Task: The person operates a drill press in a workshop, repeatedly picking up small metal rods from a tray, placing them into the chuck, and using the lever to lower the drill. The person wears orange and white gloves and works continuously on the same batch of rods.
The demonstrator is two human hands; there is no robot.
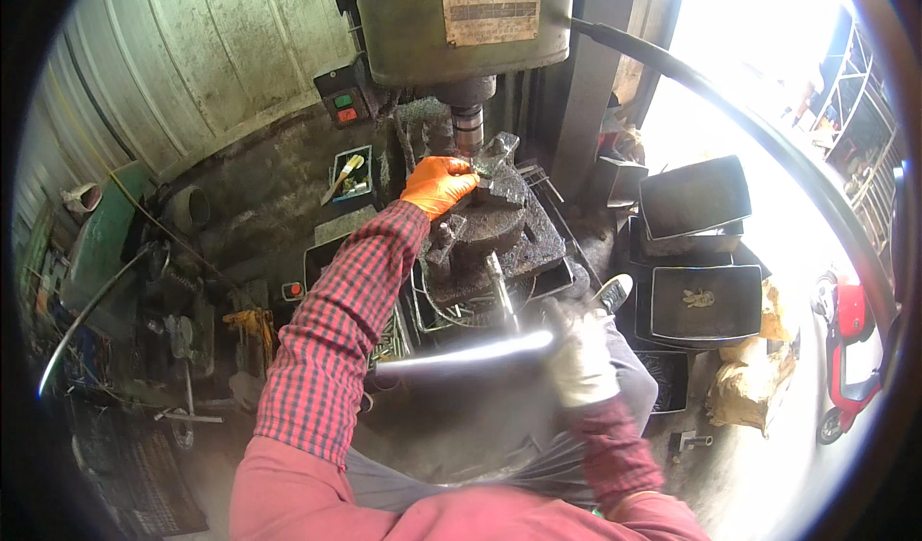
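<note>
Beneath the drill press head [403,23], a grimy machine vise [485,229] sits on the press table, close under the spindle [468,128]. The left hand [440,186], in an orange glove, is at the vise's upper left side, its fingers bent and drawn together; whether they pinch anything is hidden. A metal handle [501,291] slants from the front of the vise toward the person. Beside its lower end, the right hand [584,359], in a pale glove, is blurred; I cannot tell how far its fingers are open or whether they grip the bright, streaked bar [466,354] that ends next to them.

To the left, a paintbrush [346,173] lies in a small container [367,153] below a switch box [343,99] with 1 green and 1 red button. To the right are 2 dark trays [696,195], the lower holding a pale, crumpled item [698,298].
</note>
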